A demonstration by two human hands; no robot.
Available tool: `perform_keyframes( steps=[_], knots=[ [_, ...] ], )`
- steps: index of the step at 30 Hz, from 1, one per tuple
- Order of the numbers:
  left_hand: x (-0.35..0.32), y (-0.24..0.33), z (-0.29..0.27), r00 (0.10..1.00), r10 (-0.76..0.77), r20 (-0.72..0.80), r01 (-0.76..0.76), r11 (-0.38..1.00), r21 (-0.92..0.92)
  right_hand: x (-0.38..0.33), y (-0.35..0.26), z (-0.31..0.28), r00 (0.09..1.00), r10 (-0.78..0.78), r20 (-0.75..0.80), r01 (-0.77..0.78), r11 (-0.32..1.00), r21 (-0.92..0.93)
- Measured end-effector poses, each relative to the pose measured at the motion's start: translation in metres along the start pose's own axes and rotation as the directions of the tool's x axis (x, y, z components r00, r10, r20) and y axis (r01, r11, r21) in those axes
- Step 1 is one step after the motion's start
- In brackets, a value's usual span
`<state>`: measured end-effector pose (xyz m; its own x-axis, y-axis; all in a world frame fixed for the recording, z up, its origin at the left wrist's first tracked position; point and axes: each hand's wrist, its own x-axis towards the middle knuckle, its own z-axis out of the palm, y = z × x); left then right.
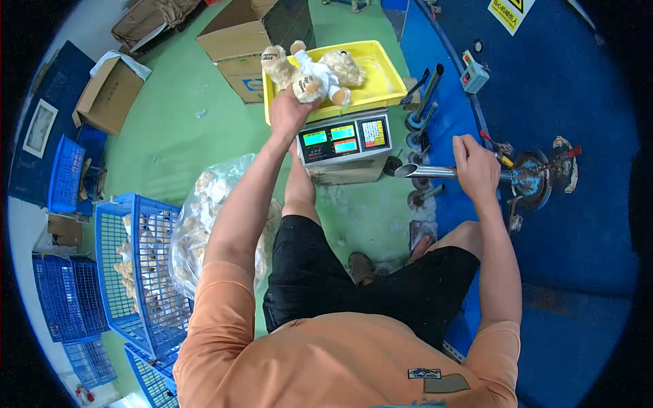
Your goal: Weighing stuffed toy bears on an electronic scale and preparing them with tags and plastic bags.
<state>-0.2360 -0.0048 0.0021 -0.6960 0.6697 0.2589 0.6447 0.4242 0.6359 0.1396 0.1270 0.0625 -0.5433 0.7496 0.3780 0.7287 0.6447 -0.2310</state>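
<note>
Our left hand (289, 112) has its grip clamped on a teddy bear (306, 73), holding it over the yellow tray (381, 75) on the scale (345, 139). Our right hand (476, 166) is wrapped around a metal nozzle (425, 171). A second bear (343, 66) seems to lie in the tray.

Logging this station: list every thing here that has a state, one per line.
Left hand: closed on the plush teddy bear in white clothes, held over the yellow plastic tray.
Right hand: wrapped around the shiny metal nozzle tube.
Yellow plastic tray: on the scale, one more plush bear in it.
Grey digital scale: displays lit.
Blue plastic crate: holds plush pieces.
Clear plastic bag: full.
</note>
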Motion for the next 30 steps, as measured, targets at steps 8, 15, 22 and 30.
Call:
perform_keyframes(
  steps=[8,15,22,30],
  knots=[
    [-0.038,0.051,-0.045,0.941,-0.114,-0.32,-0.068,0.86,-0.505,-0.002,0.002,0.0,1.0,-0.013,-0.014,0.013,1.0,-0.024],
    [-0.126,0.083,-0.091,0.893,-0.418,-0.163,-0.024,0.319,-0.947,-0.032,-0.063,-0.001,0.995,-0.046,-0.093,0.1,0.645,0.758],
    [-0.209,0.056,-0.092,0.861,-0.46,0.216,0.231,-0.022,-0.973,-0.092,-0.122,0.027,0.946,-0.21,-0.247,0.323,0.673,0.665],
    [-0.276,0.002,-0.076,0.853,-0.521,-0.035,0.39,0.679,-0.622,-0.112,-0.144,0.052,0.966,-0.258,0.0,0.202,0.758,0.62]
  ],
)
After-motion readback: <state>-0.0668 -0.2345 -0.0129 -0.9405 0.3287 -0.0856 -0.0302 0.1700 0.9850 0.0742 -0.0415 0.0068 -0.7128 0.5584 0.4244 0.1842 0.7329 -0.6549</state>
